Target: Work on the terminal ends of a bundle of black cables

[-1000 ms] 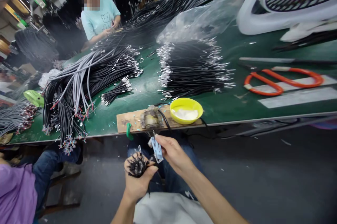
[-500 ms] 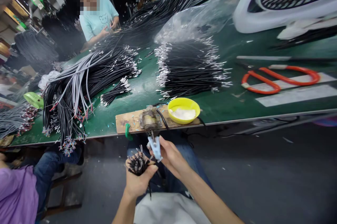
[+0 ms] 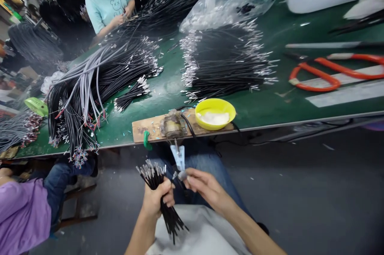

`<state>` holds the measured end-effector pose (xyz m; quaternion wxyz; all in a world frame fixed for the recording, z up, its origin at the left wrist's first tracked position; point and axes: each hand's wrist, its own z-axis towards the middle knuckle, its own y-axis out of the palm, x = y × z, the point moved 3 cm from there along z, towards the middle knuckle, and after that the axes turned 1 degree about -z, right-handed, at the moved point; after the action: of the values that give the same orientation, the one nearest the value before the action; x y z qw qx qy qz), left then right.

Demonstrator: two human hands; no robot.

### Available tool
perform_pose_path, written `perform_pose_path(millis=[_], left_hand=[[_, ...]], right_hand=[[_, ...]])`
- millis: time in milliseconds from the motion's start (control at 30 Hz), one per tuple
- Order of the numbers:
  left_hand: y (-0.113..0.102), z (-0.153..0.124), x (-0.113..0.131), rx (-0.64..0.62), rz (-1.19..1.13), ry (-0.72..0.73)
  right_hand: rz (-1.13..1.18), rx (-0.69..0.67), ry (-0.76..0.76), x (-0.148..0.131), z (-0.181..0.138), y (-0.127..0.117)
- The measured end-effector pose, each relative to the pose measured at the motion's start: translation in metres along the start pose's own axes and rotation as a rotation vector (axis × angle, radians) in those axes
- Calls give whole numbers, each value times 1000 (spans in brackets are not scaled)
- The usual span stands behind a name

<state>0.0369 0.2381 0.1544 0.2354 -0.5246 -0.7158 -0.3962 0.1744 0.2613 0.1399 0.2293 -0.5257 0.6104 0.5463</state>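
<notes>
Left fingers [image 3: 169, 198] tightly curled, right fingers [image 3: 196, 174] in a pinch.

Green tbl [image 3: 261, 112] w/ blk cable stack [image 3: 222, 61], wood board [image 3: 144, 130] (at front edge), bag [image 3: 216, 5] & scissors [image 3: 345, 72].

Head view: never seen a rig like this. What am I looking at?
No robot here: a person works bare-handed, filmed by one head-worn camera looking forward and down. The left hand grips a bundle of short black cables; the right hand appears to pinch a small greyish thing, too blurred to name, just below a light-blue clip. On the green table, a wooden board near the edge bears a yellow bowl with something white in it. Behind lies a pile of black cables, with an orange-handled tool to its right.
</notes>
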Motion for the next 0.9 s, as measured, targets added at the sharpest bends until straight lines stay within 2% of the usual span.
perform_pose_path(millis=[100, 200, 300, 400, 500, 733, 900], left_hand=[[1, -1, -1, -25, -58, -60], [4, -3, -1, -39, -106, -103], [7, -4, -1, -8, -135, -100], [9, -5, -1, 62, -202, -14], [9, -7, 0, 73, -245, 37], [12, -12, -9, -50, -212, -74], [14, -13, -14, 7, -137, -73]], right_hand=[[-43, -63, -35, -6, -2, 7], [-105, -71, -81, -10, 0, 14], [-118, -10, -98, -10, 3, 17], [-128, 66, -86, -7, 4, 16], [-149, 127, -86, -5, 4, 14], [-209, 178, -83, -1, 1, 13], [-281, 346, -223, -6, -5, 8]])
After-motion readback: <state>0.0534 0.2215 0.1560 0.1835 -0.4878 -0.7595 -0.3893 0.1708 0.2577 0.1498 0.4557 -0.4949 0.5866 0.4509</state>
